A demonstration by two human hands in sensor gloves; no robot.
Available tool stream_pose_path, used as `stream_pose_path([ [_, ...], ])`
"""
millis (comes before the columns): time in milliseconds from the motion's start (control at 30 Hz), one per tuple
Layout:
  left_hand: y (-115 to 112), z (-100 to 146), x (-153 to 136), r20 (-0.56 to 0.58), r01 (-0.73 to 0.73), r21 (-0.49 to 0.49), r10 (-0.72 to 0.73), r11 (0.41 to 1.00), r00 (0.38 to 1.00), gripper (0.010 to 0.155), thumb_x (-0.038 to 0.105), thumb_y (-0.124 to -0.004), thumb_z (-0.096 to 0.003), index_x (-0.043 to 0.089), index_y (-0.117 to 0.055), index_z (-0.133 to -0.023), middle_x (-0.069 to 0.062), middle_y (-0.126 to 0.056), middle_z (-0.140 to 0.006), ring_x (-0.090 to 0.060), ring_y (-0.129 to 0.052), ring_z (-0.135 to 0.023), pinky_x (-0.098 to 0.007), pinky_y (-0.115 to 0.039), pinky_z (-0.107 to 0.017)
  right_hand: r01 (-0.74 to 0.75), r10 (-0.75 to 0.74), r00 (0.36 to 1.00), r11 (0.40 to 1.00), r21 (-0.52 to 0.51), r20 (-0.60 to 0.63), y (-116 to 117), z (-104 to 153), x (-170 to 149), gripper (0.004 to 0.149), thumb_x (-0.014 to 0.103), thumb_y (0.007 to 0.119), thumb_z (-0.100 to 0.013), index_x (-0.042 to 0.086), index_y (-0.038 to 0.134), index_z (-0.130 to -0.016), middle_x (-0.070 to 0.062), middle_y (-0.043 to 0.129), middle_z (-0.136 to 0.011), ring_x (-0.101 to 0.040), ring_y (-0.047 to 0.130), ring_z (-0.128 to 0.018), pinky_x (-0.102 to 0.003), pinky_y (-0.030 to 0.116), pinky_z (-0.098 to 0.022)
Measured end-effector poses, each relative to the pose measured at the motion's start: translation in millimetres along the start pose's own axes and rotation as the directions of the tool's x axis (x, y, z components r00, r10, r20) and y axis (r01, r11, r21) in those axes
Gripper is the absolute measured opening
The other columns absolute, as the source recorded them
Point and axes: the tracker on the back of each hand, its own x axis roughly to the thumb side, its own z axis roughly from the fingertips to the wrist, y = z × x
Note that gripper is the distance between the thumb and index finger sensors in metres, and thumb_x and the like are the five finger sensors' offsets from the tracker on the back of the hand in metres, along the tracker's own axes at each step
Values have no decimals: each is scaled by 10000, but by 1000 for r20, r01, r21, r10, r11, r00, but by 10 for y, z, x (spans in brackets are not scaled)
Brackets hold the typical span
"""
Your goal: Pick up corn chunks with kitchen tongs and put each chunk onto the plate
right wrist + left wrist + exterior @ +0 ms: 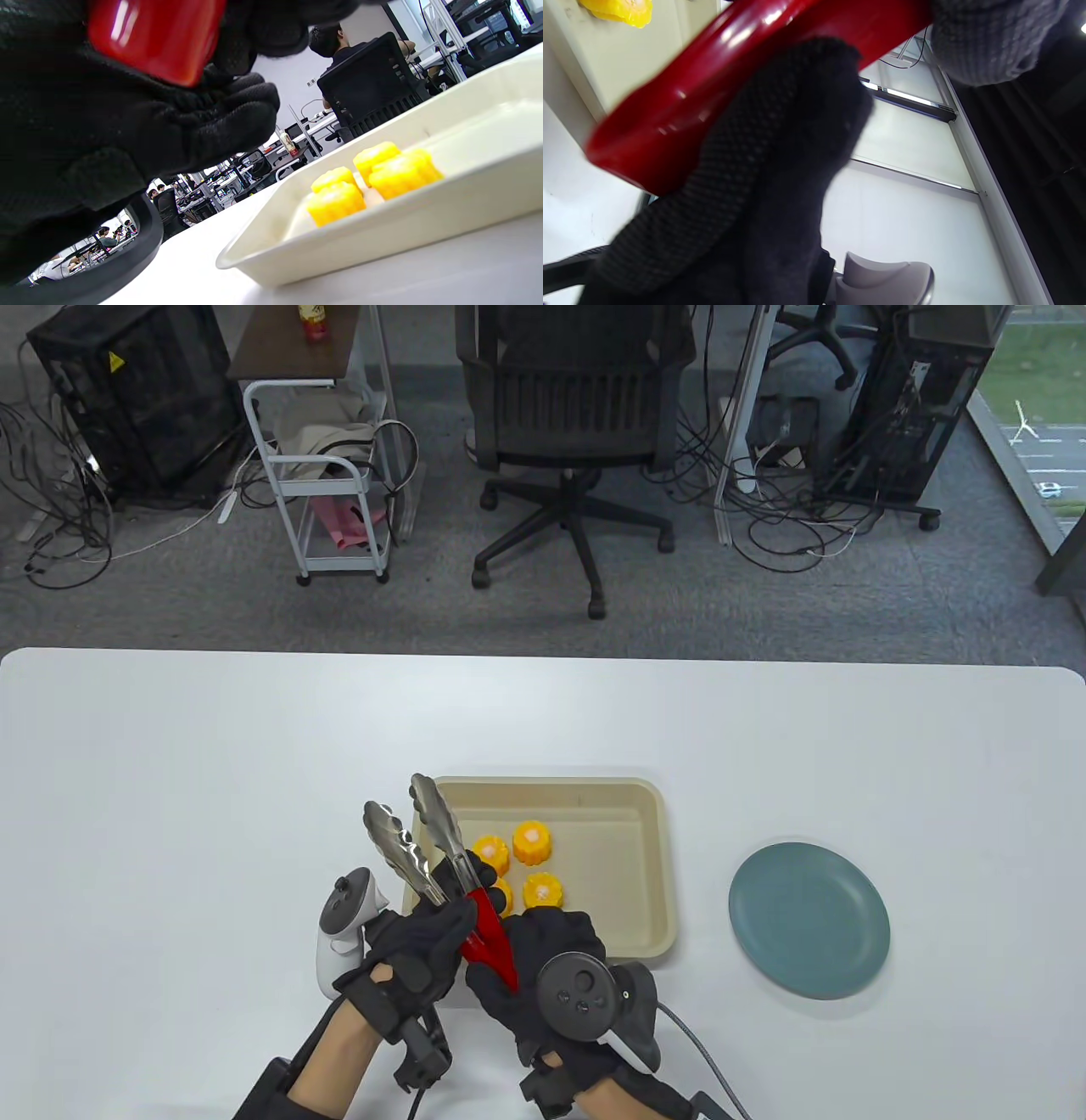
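Four corn chunks [526, 869] are seen in the cream tray [653, 848], grouped toward its 8 o'clock corner; one is partly hidden behind the tongs [441, 865]. The teal plate [808, 931] lies at 3 o'clock of the tray, apart from it, and nothing is carried on it. The tongs are held above the surface [170, 780] at the tray's near-left corner, the red handle end low toward the wrists and the two steel arms pointed to 11 o'clock, spread apart with nothing between their tips.

Both hands are curled round the red handle: the left hand [416, 942] is clamped on it from 9 o'clock, and the right hand [543, 954] is wrapped on it from 4 o'clock. In the left wrist view the red handle is seen lying across the gloved fingers [763, 161]; in the right wrist view it is seen pressed into the palm.

The step in hand is judged to be the taking-up of the tongs, a working grip being settled before any chunk is lifted. The task is judged to be at its start. For the next move, the tips would have to be swung toward 2 o'clock and lowered over a chunk, the arms placed on either side of it, and the handle squeezed firmly enough that the rounded chunk is not let slip.
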Motion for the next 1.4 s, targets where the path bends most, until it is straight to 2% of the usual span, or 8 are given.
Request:
stream_pose_path([
  [200,-40,-13,67,27,22,-8,-22,1000,999,1113,647,-766,-427,188,62,-1013,-163,-156,-1110,-462,-350,-1065,-630,-401,-777,-13,12,1000,1000,26,9,24,-10,5,717,730,592,-394,256,642,-930,-48,678,-955,-271,617,-784,-368,611,-539],
  [367,82,62,144,41,34,107,-38,994,998,1086,634,-771,-438,188,32,-1017,-187,-256,-1060,-483,-508,-1012,-663,-587,-688,-58,59,997,998,-20,58,-88,-8,-21,691,743,592,-383,299,748,-889,-11,773,-932,-252,715,-763,-369,679,-516],
  [567,319,156,233,91,79,240,-104,967,990,1068,670,-773,-425,184,-48,-1041,-166,-411,-1005,-402,-755,-809,-574,-755,-537,-115,119,991,991,-62,67,-271,-61,-103,703,753,586,-380,337,767,-917,35,801,-1010,-252,788,-861,-391,771,-596],
  [733,438,207,289,183,-3,297,-54,955,982,1053,687,-777,-413,159,-145,-1068,-148,-535,-972,-357,-856,-645,-536,-802,-446,-144,151,988,978,-149,31,-623,-136,-270,758,752,588,-387,308,707,-990,10,718,-1127,-299,716,-997,-463,697,-704],
  [933,529,273,336,140,95,348,-152,933,979,1058,696,-775,-411,148,-162,-1076,-160,-555,-967,-361,-864,-615,-532,-805,-417,-91,70,994,948,-305,-79,-1228,-195,-521,777,732,617,-400,325,586,-1062,-27,589,-1192,-365,537,-1082,-546,562,-755],
  [1133,585,321,352,7,266,410,-295,872,956,1056,692,-778,-407,136,-184,-1080,-173,-571,-960,-375,-870,-600,-539,-807,-400,-288,160,928,881,-374,-337,-1712,-156,-1137,873,713,674,-394,278,424,-1108,-114,412,-1191,-416,373,-1062,-603,448,-759],
  [1233,585,335,350,-41,322,434,-339,841,940,1054,683,-787,-403,129,-199,-1080,-186,-582,-952,-387,-872,-587,-547,-805,-387,-287,104,878,895,-340,-468,-1842,-104,-1629,922,705,701,-387,220,395,-1109,-144,344,-1174,-432,331,-1032,-597,429,-752],
  [1400,555,355,367,-93,402,443,-405,802,910,1054,681,-788,-400,126,-204,-1080,-191,-583,-952,-395,-871,-584,-551,-803,-384,-294,23,712,917,-269,-702,-1886,54,-2387,955,678,743,-384,136,404,-1093,-187,337,-1129,-446,352,-958,-576,458,-704],
])
